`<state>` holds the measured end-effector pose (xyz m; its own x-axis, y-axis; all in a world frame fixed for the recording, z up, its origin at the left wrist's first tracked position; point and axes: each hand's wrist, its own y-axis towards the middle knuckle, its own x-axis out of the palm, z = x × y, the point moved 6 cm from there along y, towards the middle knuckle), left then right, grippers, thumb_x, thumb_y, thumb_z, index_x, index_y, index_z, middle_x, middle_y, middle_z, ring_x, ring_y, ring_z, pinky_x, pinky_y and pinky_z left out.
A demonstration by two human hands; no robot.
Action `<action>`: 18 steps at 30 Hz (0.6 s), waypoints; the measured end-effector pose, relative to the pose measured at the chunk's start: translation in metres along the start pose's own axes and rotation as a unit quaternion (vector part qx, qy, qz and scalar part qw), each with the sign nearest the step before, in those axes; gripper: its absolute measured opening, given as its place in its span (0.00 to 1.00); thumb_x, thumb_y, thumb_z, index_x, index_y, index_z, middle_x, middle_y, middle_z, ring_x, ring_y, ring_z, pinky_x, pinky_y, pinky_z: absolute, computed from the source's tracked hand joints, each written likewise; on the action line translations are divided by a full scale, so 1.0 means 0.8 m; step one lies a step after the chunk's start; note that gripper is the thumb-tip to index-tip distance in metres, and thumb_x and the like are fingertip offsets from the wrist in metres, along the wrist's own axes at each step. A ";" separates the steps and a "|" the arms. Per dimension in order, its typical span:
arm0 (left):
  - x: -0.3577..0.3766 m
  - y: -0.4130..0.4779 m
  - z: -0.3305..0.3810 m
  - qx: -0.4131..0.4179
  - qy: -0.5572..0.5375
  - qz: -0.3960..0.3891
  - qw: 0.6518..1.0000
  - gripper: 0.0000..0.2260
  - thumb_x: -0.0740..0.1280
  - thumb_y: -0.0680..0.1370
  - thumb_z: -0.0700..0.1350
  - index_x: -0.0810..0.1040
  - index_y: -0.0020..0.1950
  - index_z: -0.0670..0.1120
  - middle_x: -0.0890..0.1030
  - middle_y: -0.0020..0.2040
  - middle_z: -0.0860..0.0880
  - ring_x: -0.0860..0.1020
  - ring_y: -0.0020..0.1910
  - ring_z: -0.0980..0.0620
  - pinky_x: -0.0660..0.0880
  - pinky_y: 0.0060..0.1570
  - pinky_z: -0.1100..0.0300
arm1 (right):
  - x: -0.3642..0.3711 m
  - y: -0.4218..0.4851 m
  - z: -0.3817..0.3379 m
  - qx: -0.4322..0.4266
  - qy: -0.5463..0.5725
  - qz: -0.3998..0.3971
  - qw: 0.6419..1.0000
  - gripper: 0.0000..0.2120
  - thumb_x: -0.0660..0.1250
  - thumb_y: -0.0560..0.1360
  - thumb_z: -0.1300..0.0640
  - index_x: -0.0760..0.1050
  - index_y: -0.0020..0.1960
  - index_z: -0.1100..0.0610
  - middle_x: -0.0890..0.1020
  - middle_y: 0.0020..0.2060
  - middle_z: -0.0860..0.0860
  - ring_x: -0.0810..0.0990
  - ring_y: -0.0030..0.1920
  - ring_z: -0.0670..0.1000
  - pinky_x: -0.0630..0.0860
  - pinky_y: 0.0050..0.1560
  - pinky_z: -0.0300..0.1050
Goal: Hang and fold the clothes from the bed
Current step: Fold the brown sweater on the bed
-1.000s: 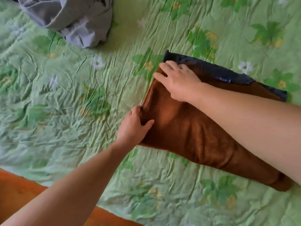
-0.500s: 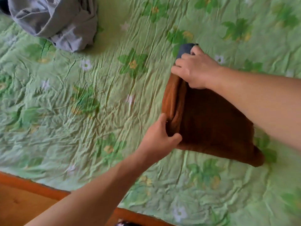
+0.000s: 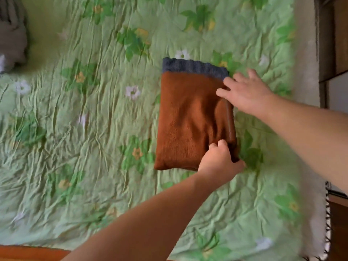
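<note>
Grey clothes (image 3: 11, 40) lie heaped at the far left edge of the bed (image 3: 75, 157), well apart from the folded brown garment (image 3: 188, 119) across rumpled green flowered cover. The garment lies flat right of middle. The left hand (image 3: 220, 161) has its grip pinching the garment's near right corner. The right hand (image 3: 246, 91), grip spread, rests on its right edge. The bed's right edge runs near a wooden cabinet (image 3: 337, 34).
</note>
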<state>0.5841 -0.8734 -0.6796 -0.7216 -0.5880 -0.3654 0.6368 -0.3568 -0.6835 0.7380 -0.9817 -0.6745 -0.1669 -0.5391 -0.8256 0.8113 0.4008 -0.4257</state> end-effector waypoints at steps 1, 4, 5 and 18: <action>0.009 0.005 -0.005 -0.006 -0.003 -0.021 1.000 0.28 0.71 0.77 0.57 0.68 0.70 0.43 0.72 0.62 0.42 0.76 0.59 0.41 0.74 0.59 0.50 | 0.020 -0.005 -0.003 0.010 0.018 -0.037 0.999 0.23 0.57 0.77 0.63 0.64 0.68 0.46 0.70 0.61 0.55 0.71 0.63 0.61 0.67 0.63 0.66; 0.003 0.000 -0.007 0.040 -0.031 0.012 0.999 0.25 0.65 0.79 0.57 0.70 0.72 0.46 0.74 0.63 0.45 0.76 0.60 0.45 0.75 0.62 0.50 | 0.036 -0.010 0.003 0.105 0.157 -0.007 0.982 0.20 0.60 0.75 0.61 0.72 0.66 0.48 0.75 0.61 0.56 0.72 0.62 0.62 0.70 0.59 0.61; -0.012 -0.008 -0.008 0.086 -0.005 0.083 0.993 0.22 0.63 0.80 0.56 0.72 0.71 0.47 0.75 0.62 0.46 0.77 0.59 0.46 0.75 0.61 0.49 | 0.030 -0.007 0.005 0.136 0.194 0.043 0.971 0.17 0.62 0.74 0.60 0.76 0.61 0.52 0.76 0.60 0.56 0.73 0.60 0.63 0.71 0.57 0.61; -0.038 0.019 -0.158 0.071 0.353 0.188 0.914 0.29 0.45 0.81 0.69 0.45 0.81 0.64 0.42 0.83 0.47 0.38 0.81 0.46 0.45 0.73 0.28 | 0.076 0.038 -0.105 0.151 0.287 0.051 0.945 0.37 0.38 0.77 0.26 0.43 0.82 0.41 0.44 0.82 0.51 0.40 0.82 0.55 0.45 0.71 0.79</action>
<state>0.5814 -0.7692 -0.7591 -0.4087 -0.0912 -0.9081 0.8681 -0.3459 -0.3560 0.7052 -0.9399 -0.7691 -0.2840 0.0155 -0.9587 0.9484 0.1520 -0.2784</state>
